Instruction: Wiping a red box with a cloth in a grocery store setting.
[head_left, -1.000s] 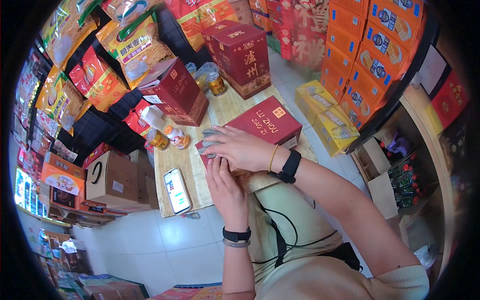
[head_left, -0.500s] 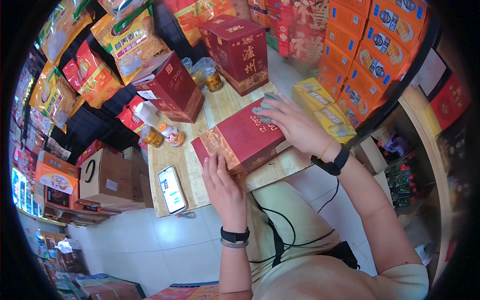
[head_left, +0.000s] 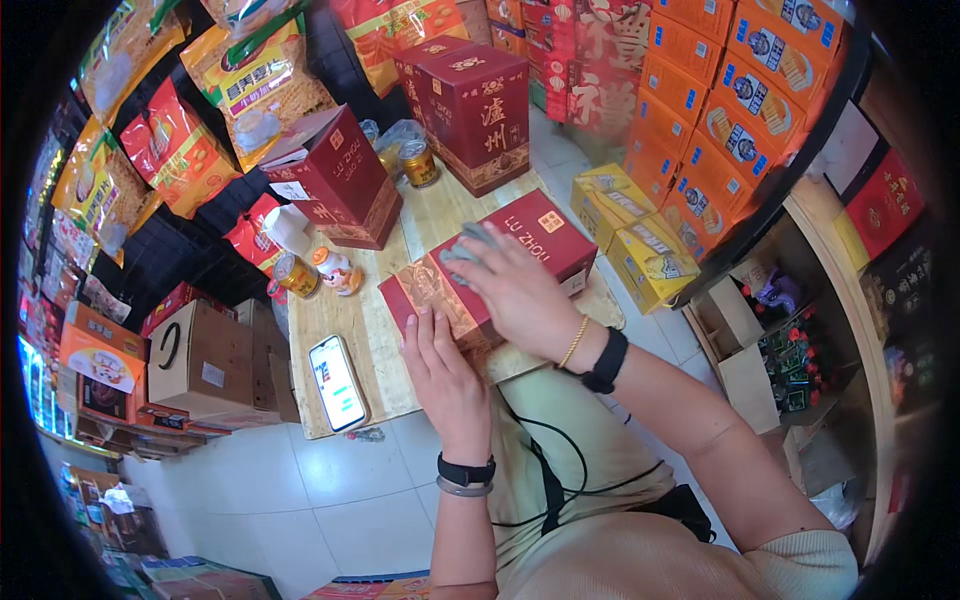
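Observation:
A dark red gift box (head_left: 552, 222) with a gold patterned band lies on its side on the wooden table (head_left: 390, 385) in front of me. My left hand (head_left: 440, 375) rests on the near left end of the box, its fingers stretched flat over the gold band. A crumpled grey cloth (head_left: 463, 252) is under the fingers of my right hand (head_left: 522, 308), pressed on the top face where red meets gold. The underside of the cloth is hidden. Two more red boxes stand upright behind, a tall one (head_left: 478, 125) and a tilted-looking one (head_left: 345, 180) to its left.
A lit phone (head_left: 338, 385) lies at the table's left front. Small cans, one of them gold (head_left: 418, 163), and an orange-white bottle (head_left: 336, 270) stand among the boxes. Yellow packs (head_left: 650, 255) and stacked orange cartons (head_left: 740, 110) are at right; brown cartons (head_left: 210, 360) are at left.
My right hand has slid the grey cloth left along the box top, from the far right printed part to the gold band's edge. My left hand has stayed on the box.

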